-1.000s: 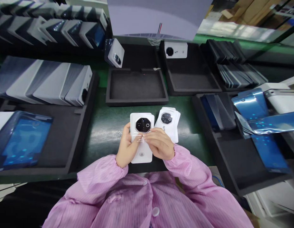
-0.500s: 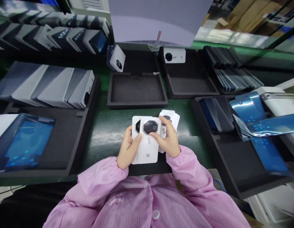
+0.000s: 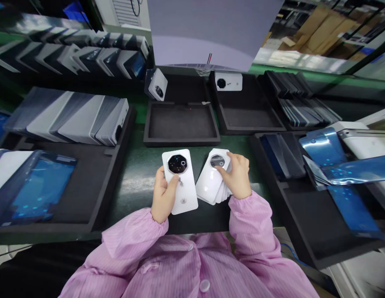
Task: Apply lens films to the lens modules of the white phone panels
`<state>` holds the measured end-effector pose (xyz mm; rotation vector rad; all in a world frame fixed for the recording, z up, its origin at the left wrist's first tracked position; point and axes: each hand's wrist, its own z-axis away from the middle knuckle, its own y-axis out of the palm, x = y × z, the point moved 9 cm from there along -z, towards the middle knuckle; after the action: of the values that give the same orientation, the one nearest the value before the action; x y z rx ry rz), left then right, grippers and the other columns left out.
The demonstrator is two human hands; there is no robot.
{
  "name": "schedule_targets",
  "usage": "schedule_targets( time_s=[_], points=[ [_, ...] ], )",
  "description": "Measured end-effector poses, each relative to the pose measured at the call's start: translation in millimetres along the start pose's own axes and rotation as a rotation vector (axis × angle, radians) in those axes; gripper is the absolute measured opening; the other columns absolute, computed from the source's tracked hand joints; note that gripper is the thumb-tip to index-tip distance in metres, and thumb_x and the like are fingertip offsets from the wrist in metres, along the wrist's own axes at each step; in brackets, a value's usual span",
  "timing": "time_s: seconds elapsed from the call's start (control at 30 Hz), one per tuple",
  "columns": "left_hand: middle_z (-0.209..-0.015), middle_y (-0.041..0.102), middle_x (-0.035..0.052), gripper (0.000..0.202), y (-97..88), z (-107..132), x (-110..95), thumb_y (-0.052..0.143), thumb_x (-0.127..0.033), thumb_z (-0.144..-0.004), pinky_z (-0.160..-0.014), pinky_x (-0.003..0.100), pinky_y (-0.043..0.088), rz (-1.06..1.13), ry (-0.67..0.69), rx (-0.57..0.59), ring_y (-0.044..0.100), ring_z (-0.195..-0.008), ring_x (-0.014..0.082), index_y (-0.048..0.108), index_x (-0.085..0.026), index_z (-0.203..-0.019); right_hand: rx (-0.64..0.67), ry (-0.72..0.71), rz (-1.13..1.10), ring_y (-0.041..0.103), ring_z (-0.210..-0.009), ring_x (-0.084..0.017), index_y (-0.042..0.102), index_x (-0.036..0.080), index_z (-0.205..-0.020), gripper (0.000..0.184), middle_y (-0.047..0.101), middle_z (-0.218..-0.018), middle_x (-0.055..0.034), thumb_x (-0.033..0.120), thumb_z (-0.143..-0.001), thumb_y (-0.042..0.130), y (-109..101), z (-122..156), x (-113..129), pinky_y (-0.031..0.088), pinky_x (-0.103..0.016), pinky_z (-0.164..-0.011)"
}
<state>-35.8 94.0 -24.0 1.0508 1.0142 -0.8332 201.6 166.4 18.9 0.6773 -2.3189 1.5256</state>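
My left hand [image 3: 163,195] grips a white phone back cover [image 3: 181,182] with a black octagonal camera ring, thumb across its face. To its right, my right hand [image 3: 237,176] rests on a fanned pile of white covers [image 3: 211,183] lying on the green bench, fingertips pinched on the top piece beside its camera hole. Both hands are just in front of my pink sleeves.
Two shallow black foam trays [image 3: 181,122] [image 3: 247,108] lie behind the hands. A row of leaning white covers [image 3: 74,118] fills the left tray. Blue film sheets [image 3: 39,188] lie at left and blue film strips [image 3: 335,157] at right. Dark panels [image 3: 301,101] lean at the back right.
The right hand carried one cover off the piece in the left hand and set it on the pile at right. The left hand kept its cover and shifted slightly left.
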Motion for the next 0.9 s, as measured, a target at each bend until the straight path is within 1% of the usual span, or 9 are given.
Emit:
schedule_targets(
  time_s=[0.07,0.13,0.23,0.3,0.53,0.63,0.73,0.8,0.9],
  points=[
    [-0.104,0.065,0.0046,0.035,4.8,0.8,3.1,0.061,-0.034,-0.085,-0.069,0.028,0.054,-0.008,-0.018,0.048,0.067,-0.081,0.0163,0.044,-0.023,-0.114,-0.057,-0.053,0.016,0.038,-0.122,-0.041,0.054,0.022,-0.118,0.048,0.046,-0.127,-0.0162,0.04,-0.077,0.069,-2.0,3.0,15.2,0.032,-0.069,-0.096],
    [-0.107,0.065,0.0058,0.036,11.2,2.9,6.6,0.06,-0.033,-0.085,-0.071,0.029,0.054,-0.048,-0.031,0.114,0.067,-0.085,0.0173,0.044,-0.022,-0.115,-0.117,-0.132,-0.075,0.037,-0.127,-0.039,0.054,0.024,-0.116,0.04,0.041,-0.133,-0.0149,0.035,-0.08,0.067,-7.2,8.4,36.3,0.035,-0.065,-0.098],
    [-0.106,0.065,0.0057,0.033,16.9,8.0,7.3,0.057,-0.032,-0.088,-0.073,0.03,0.054,-0.223,0.006,0.176,0.066,-0.086,0.0178,0.046,-0.022,-0.117,-0.137,-0.287,-0.302,0.049,-0.118,-0.031,0.059,0.025,-0.103,0.024,0.049,-0.122,-0.0115,0.026,-0.081,0.067,-12.9,19.9,68.4,0.046,-0.053,-0.095],
    [-0.103,0.067,0.0048,0.032,19.8,12.4,4.0,0.055,-0.031,-0.089,-0.074,0.03,0.053,-0.376,0.072,0.208,0.066,-0.083,0.0177,0.047,-0.023,-0.119,-0.093,-0.309,-0.404,0.053,-0.113,-0.029,0.06,0.025,-0.097,0.019,0.053,-0.116,-0.0101,0.025,-0.08,0.068,-10.0,25.1,78.1,0.048,-0.051,-0.093],
    [-0.101,0.07,0.0055,0.036,30.1,25.3,-6.8,0.05,-0.029,-0.091,-0.068,0.029,0.053,-0.662,0.308,0.311,0.069,-0.073,0.0171,0.043,-0.022,-0.126,0.049,-0.055,-0.639,0.055,-0.113,-0.025,0.061,0.023,-0.082,0.009,0.056,-0.113,-0.0068,0.027,-0.081,0.068,11.8,24.6,56.9,0.043,-0.049,-0.101],
    [-0.093,0.07,0.004,0.035,29.2,24.9,-5.1,0.049,-0.029,-0.092,-0.061,0.028,0.051,-0.66,0.282,0.299,0.066,-0.062,0.0152,0.044,-0.022,-0.125,0.048,-0.07,-0.619,0.055,-0.113,-0.025,0.06,0.022,-0.078,0.007,0.056,-0.113,-0.0073,0.025,-0.083,0.065,10.0,25.3,59.2,0.044,-0.049,-0.099],
    [-0.084,0.069,0.0015,0.032,24.7,20.7,-1.0,0.051,-0.031,-0.091,-0.059,0.026,0.049,-0.563,0.189,0.252,0.064,-0.059,0.0144,0.047,-0.022,-0.121,-0.065,-0.273,-0.468,0.053,-0.115,-0.027,0.059,0.022,-0.079,0.007,0.058,-0.112,-0.0083,0.023,-0.085,0.062,-4.8,31.7,80.0,0.046,-0.049,-0.095],
    [-0.089,0.068,0.0021,0.029,21.8,16.4,0.1,0.052,-0.031,-0.091,-0.066,0.027,0.05,-0.439,0.149,0.216,0.066,-0.07,0.0151,0.048,-0.022,-0.118,-0.124,-0.483,-0.385,0.053,-0.115,-0.027,0.059,0.022,-0.079,0.007,0.063,-0.105,-0.0071,0.022,-0.086,0.06,-11.5,41.9,100.7,0.046,-0.048,-0.092],
    [-0.103,0.066,0.0032,0.026,18.9,9.5,0.9,0.054,-0.029,-0.09,-0.08,0.028,0.05,-0.253,0.115,0.183,0.064,-0.091,0.0158,0.048,-0.022,-0.114,-0.077,-0.706,-0.399,0.063,-0.101,-0.021,0.057,0.022,-0.083,0.008,0.07,-0.089,-0.0025,0.017,-0.089,0.056,-9.0,55.5,120.9,0.044,-0.045,-0.093]
  ],
)
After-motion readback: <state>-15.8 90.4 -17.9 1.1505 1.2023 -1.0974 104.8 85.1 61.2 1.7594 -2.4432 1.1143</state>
